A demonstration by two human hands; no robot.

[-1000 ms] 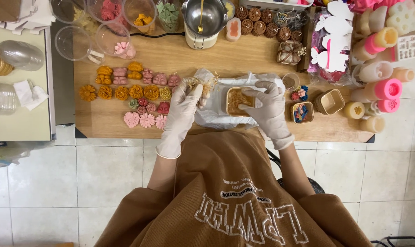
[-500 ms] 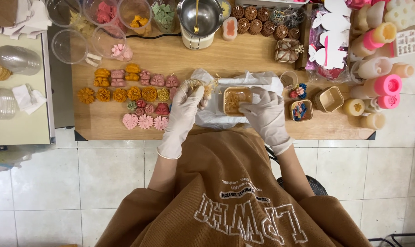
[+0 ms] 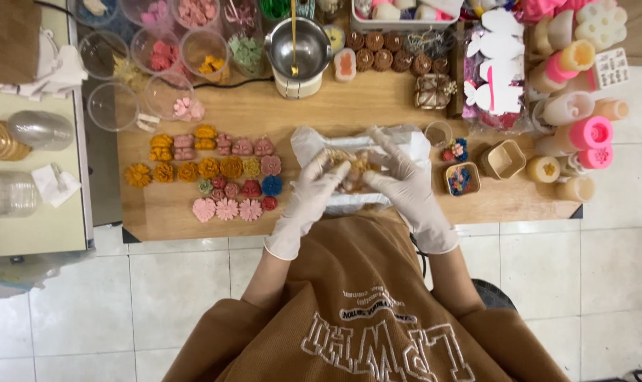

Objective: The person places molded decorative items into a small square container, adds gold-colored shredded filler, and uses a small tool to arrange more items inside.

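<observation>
Both hands wear white gloves and meet over a clear plastic sheet (image 3: 314, 141) on the wooden table (image 3: 335, 110). My left hand (image 3: 310, 194) and my right hand (image 3: 402, 184) together grip a small tan, crumbly-looking piece (image 3: 354, 168) between their fingertips. How each finger sits on it is hard to make out. Left of my hands lie several small flower-shaped wax pieces (image 3: 222, 173) in orange, pink, red and blue.
A steel pot (image 3: 297, 53) with a stick stands at the back. Clear cups (image 3: 158, 56) with coloured bits fill the back left. Silicone moulds and pink-capped cylinders (image 3: 583, 134) crowd the right. A small square box (image 3: 503, 159) and a bead-filled box (image 3: 462, 178) sit nearby.
Both hands have come together over the plastic sheet and lifted the tan piece from the small tray where it lay before.
</observation>
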